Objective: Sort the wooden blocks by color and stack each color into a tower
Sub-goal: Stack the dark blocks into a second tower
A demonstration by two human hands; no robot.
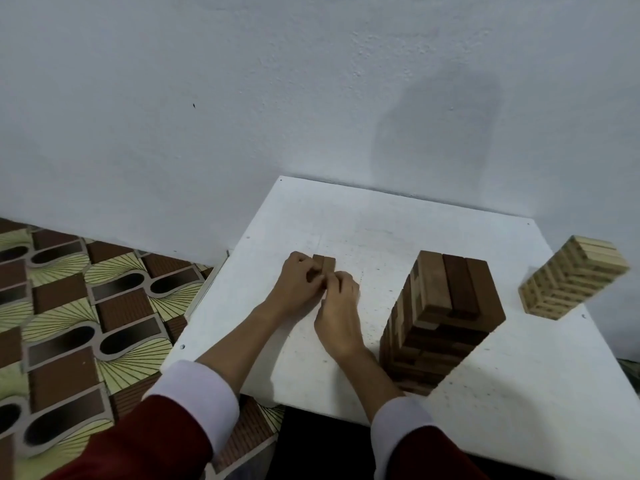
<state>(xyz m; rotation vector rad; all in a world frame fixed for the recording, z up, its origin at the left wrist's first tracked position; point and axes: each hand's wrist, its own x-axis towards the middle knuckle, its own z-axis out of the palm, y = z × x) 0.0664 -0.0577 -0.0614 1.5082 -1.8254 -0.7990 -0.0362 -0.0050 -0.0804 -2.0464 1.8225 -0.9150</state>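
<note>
Two hands, left hand and right hand, pinch some brown blocks on the table, left of the brown tower. Next, I think, they lift them gently onto that tower's top.

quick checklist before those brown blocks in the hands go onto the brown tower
1. Grip: left hand and right hand both hold the loose brown blocks on the white table: ok.
2. Block count: two block ends show, the rest is hidden by fingers: cannot tell.
3. Colour match: held blocks are dark like the brown tower: ok.
4. Tower top: three blocks lie side by side, a full layer to build on: ok.
5. Tower straightness: wide lens tilts it in the view: cannot tell.
6. Light tower stands apart, right of the brown one, out of the path: ok.
</note>
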